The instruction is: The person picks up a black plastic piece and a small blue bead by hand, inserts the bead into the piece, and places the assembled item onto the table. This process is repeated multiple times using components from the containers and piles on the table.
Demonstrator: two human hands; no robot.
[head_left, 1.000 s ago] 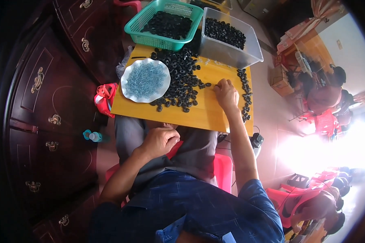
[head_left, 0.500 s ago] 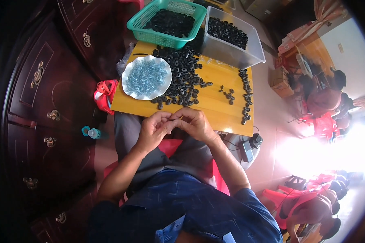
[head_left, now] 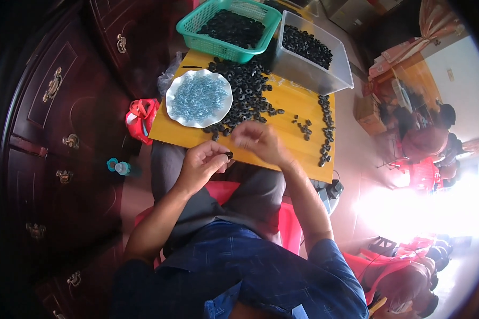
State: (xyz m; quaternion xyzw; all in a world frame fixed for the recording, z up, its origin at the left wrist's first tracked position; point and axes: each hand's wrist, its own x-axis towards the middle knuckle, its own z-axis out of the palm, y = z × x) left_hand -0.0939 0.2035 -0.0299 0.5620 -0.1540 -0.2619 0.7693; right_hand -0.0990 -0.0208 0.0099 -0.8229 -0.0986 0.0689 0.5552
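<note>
At the near edge of the table, my left hand (head_left: 201, 164) pinches a small round black part (head_left: 229, 155) between thumb and fingertips. Just beyond it my right hand (head_left: 258, 142) hovers over the edge, apart from the left; its fingers are smeared by motion, so whether they hold anything is hidden. Past both hands lies a loose heap of similar black parts (head_left: 245, 95). Beside the heap, on the left, a white scalloped plate (head_left: 170, 111) carries many small clear-bluish pieces (head_left: 199, 98) too fine to name.
A green basket (head_left: 239, 55) of flat black pieces and a clear plastic bin (head_left: 308, 74) of black parts stand at the back. More parts form a row (head_left: 326, 130) along the right edge. Dark drawers (head_left: 48, 133) flank the left; other people (head_left: 426, 138) sit at right.
My hands, together before, have parted. The right one has moved up and outward over the table edge, while the left keeps hold of the black part, which now shows. The whole view has shifted slightly.
</note>
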